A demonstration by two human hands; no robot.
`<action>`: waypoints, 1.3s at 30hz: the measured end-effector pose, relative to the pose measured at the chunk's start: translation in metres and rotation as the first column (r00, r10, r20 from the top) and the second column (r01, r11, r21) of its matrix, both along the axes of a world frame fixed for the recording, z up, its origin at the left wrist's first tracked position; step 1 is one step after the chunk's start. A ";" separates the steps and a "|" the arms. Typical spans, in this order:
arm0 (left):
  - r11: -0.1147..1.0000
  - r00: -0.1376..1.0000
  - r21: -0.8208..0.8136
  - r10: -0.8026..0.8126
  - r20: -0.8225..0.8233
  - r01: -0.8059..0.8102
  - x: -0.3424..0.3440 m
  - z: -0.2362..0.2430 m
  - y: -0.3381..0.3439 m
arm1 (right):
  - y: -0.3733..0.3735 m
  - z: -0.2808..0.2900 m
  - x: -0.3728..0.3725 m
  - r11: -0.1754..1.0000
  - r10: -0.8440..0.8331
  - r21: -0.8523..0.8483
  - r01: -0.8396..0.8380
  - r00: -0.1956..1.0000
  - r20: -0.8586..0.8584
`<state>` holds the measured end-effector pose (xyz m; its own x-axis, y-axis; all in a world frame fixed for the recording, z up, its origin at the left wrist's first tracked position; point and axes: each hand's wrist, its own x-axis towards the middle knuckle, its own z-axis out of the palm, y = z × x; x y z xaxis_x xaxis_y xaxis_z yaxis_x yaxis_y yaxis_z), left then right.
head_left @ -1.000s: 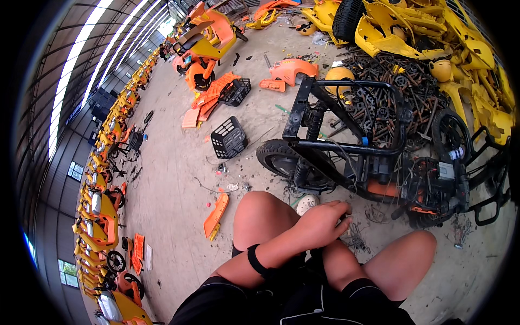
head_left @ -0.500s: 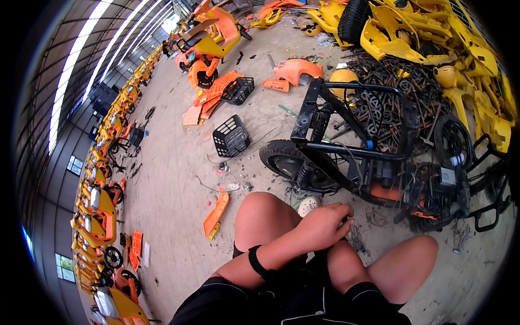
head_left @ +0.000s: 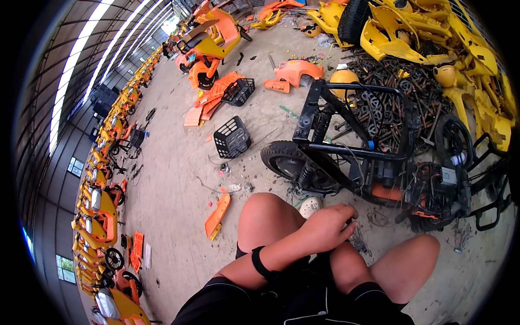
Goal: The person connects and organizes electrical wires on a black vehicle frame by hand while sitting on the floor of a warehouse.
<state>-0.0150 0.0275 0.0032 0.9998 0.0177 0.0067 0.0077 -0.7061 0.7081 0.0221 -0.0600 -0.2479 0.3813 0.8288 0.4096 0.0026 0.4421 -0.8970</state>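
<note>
My left hand (head_left: 333,219) lies across my lap, over my right forearm (head_left: 348,265). Its fingers are curled inward and the thumb lies close below them; whatever they may hold is hidden. A black band (head_left: 261,263) circles the left wrist. Behind the left arm, my right hand is out of sight, so its fingers do not show. Just ahead of my hands stands a stripped black scooter frame (head_left: 357,151) with its wheel (head_left: 281,158), shock absorber (head_left: 309,176) and loose wiring. Neither visible hand part touches the frame. A light clog (head_left: 311,207) shows beyond my left hand.
Black plastic baskets (head_left: 232,136) and orange panels (head_left: 218,215) lie on the concrete floor. Greasy metal parts (head_left: 387,103) are heaped behind the frame, beside yellow body panels (head_left: 398,40). Yellow scooters (head_left: 100,216) line the left wall; another scooter (head_left: 208,49) stands farther back.
The view has shifted very slightly, moving the scene a few pixels right and down. My hands keep the same crossed pose.
</note>
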 end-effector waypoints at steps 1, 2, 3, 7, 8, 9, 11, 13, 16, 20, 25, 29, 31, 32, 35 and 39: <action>1.000 1.000 -0.010 -0.004 0.001 0.004 -0.001 0.000 0.000 | 0.001 0.001 0.000 1.000 -0.002 0.004 0.002 1.000 0.003; 1.000 1.000 -0.020 -0.005 0.001 0.005 -0.002 0.000 0.000 | 0.003 0.002 0.000 1.000 -0.001 0.008 0.001 1.000 0.006; 1.000 1.000 -0.022 -0.008 0.001 0.008 -0.002 0.001 0.000 | 0.004 0.002 0.000 1.000 0.001 0.011 -0.001 1.000 0.008; 0.999 0.999 -0.025 -0.030 0.028 0.031 -0.004 0.004 -0.001 | 0.007 0.005 -0.003 1.000 0.004 0.018 -0.004 1.000 0.017; 0.999 0.998 -0.023 -0.036 0.041 0.037 -0.005 0.005 -0.001 | 0.008 0.005 -0.004 1.000 0.004 0.020 -0.004 1.000 0.018; 0.999 0.998 -0.032 -0.037 0.041 0.038 -0.006 0.006 -0.001 | 0.009 0.006 -0.004 1.000 0.004 0.022 -0.005 1.000 0.020; 0.998 0.998 -0.050 -0.036 0.042 0.038 -0.007 0.010 0.000 | 0.011 0.007 -0.006 1.000 0.007 0.027 -0.008 1.000 0.024; 0.998 0.996 -0.038 -0.042 0.075 0.045 -0.009 0.007 0.001 | 0.015 0.009 -0.007 0.999 0.014 0.033 -0.015 0.999 0.029; 0.998 0.996 -0.041 -0.043 0.081 0.047 -0.010 0.011 0.003 | 0.018 0.010 -0.006 0.999 0.010 0.042 -0.012 0.999 0.037; 0.998 0.998 -0.054 -0.024 0.063 0.028 -0.013 0.014 0.008 | 0.022 0.010 -0.007 0.998 0.017 0.053 -0.019 0.999 0.037; 1.000 0.998 -0.028 -0.007 0.061 0.009 -0.015 0.011 0.013 | 0.024 0.005 -0.011 0.997 0.012 0.069 -0.014 1.000 0.027; 0.999 0.999 -0.035 0.020 0.032 -0.019 -0.014 0.018 0.017 | 0.031 0.007 -0.004 0.995 0.006 0.096 -0.010 0.999 0.037; 1.000 0.999 -0.024 0.018 0.046 -0.017 -0.015 0.012 0.021 | 0.034 0.008 -0.002 0.994 0.007 0.108 -0.011 0.999 0.041; 1.000 0.998 -0.021 0.015 0.053 -0.014 -0.016 0.009 0.023 | 0.034 0.008 -0.001 0.994 0.005 0.111 -0.010 0.999 0.043; 1.000 0.998 -0.029 0.001 0.060 0.001 -0.015 0.007 0.024 | 0.036 0.007 0.002 0.993 0.002 0.120 -0.008 0.999 0.046; 1.000 0.999 -0.031 -0.003 0.051 0.004 -0.014 0.009 0.024 | 0.040 0.007 0.005 0.990 0.006 0.138 -0.012 0.999 0.049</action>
